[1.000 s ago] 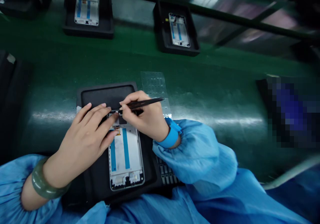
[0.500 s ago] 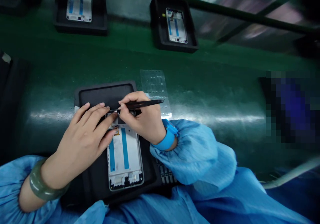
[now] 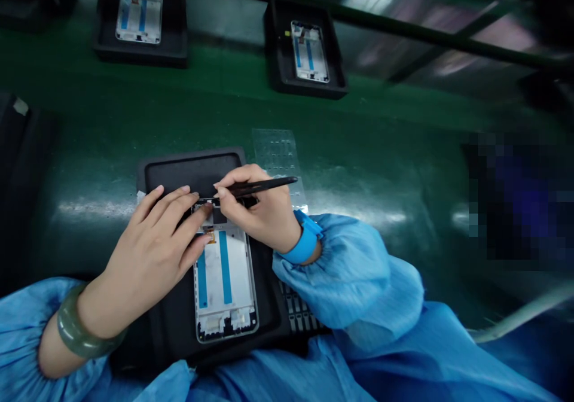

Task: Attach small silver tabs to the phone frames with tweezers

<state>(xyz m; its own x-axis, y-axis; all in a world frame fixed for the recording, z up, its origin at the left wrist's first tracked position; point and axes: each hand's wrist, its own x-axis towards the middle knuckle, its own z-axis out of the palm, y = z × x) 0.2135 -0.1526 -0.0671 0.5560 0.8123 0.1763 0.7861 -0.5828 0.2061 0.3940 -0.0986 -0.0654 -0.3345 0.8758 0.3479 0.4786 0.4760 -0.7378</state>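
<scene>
A phone frame with two blue strips lies in a black tray, its inner side up. My left hand rests over the frame's upper left part, fingers spread. Its index fingertip and thumb touch the frame near a small orange flex cable. In my right hand are slim black tweezers, held like a pen. Their working end is at the frame's top edge, mostly hidden by my fingers, so I cannot tell whether they grip a part.
Beyond the tray lies a clear plastic sheet on the green bench. Two more black trays, one at the back left and one at the back centre, each hold a similar frame. Small metal-looking parts sit beside my right sleeve.
The view has shifted slightly. Both hands keep nearly the same place on the frame, and the tweezers are still at its top edge.
</scene>
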